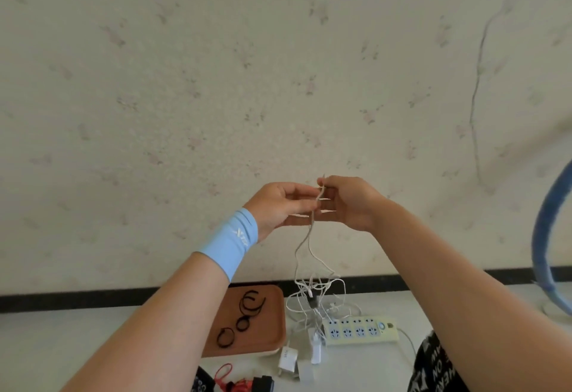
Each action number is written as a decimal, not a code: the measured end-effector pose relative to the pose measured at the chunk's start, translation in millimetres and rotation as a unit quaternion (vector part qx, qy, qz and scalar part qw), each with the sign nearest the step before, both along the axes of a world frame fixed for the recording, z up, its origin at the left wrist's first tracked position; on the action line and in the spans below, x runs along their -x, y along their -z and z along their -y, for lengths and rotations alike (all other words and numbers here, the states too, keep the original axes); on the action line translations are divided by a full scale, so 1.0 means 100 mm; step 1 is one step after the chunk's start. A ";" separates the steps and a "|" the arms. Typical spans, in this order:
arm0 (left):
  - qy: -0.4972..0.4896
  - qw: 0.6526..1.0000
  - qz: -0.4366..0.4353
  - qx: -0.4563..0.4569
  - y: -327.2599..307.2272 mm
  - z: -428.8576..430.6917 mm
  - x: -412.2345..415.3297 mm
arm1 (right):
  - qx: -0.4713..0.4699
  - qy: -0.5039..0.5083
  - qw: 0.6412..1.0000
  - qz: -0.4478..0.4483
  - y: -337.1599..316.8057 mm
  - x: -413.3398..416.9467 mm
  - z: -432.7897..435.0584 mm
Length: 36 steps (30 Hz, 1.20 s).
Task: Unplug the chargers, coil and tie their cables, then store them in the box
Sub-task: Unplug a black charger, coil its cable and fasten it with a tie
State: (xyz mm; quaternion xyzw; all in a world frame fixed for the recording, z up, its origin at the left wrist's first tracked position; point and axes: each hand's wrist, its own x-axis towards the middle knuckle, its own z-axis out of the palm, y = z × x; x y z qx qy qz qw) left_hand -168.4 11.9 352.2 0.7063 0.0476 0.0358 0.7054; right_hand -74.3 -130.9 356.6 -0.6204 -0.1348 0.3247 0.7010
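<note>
Both hands are raised in front of the wall. My left hand (283, 204) and my right hand (349, 201) pinch the same thin white charger cable (309, 236) between their fingertips. The cable hangs down from them into a loose tangle of white cables (315, 295) above the table. White charger plugs (315, 346) lie unplugged on the table beside a pale yellow power strip (360, 331). A brown-lidded box (272, 323) stands left of them, with several black cable ties (247, 308) on its lid.
The white table (62, 345) meets a wall with a black skirting strip. Red and black items (244, 384) lie at the front edge. A blue ring-shaped object (544, 236) stands at the right. A dark printed cloth (433, 363) lies under my right forearm.
</note>
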 end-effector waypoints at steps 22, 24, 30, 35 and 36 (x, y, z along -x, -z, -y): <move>-0.056 0.994 -0.032 -0.094 -0.17 0.01 0.21 | 0.140 0.070 0.959 0.238 -0.18 0.09 0.11; -0.089 0.993 0.055 0.054 -0.29 0.01 0.19 | 0.209 -0.015 0.948 0.241 -0.09 0.13 0.09; -0.112 0.956 0.086 0.259 -0.49 -0.14 0.31 | 0.296 -0.256 0.888 0.242 -0.09 0.37 0.03; -0.096 0.966 0.047 0.234 -0.48 -0.18 0.43 | 0.353 -0.179 0.855 0.335 -0.04 0.31 0.01; -0.127 0.970 0.040 0.204 -0.44 -0.18 0.41 | 0.327 -0.162 0.872 0.327 -0.05 0.29 0.01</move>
